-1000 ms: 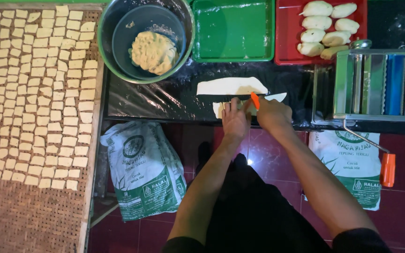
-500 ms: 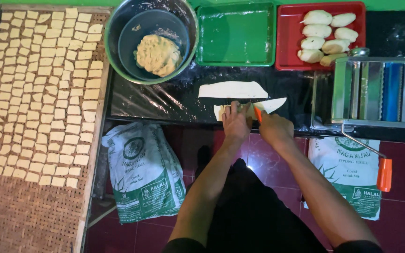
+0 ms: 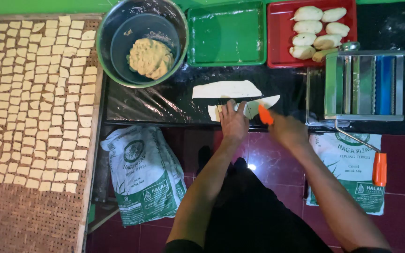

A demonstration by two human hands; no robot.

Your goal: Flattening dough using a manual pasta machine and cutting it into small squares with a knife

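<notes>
The lower dough strip [image 3: 244,108] lay flat on the black plastic-covered work surface [image 3: 165,100], just below a second, longer dough sheet [image 3: 226,89] that sat apart from it. Your left hand [image 3: 234,122] was pressed open and flat upon the strip, fingers spread, pinning it down. Your right hand [image 3: 284,129] was clenched around the orange handle of a knife [image 3: 265,114]; the blade appeared to lie across the strip, though blur made its edge hard to confirm.

To the right stood a metal pasta roller [image 3: 364,84] with an orange-tipped crank. Behind it, a red tray [image 3: 277,42] held pale dough lumps [image 3: 317,30], and beside that sat a green tray [image 3: 226,33]. A steel bowl [image 3: 104,47] held a mass of dough. At far left, a woven mat [image 3: 24,220] carried rows of cut dough squares [image 3: 38,98]. Two flour sacks [image 3: 146,173] lay on the red floor near your legs.
</notes>
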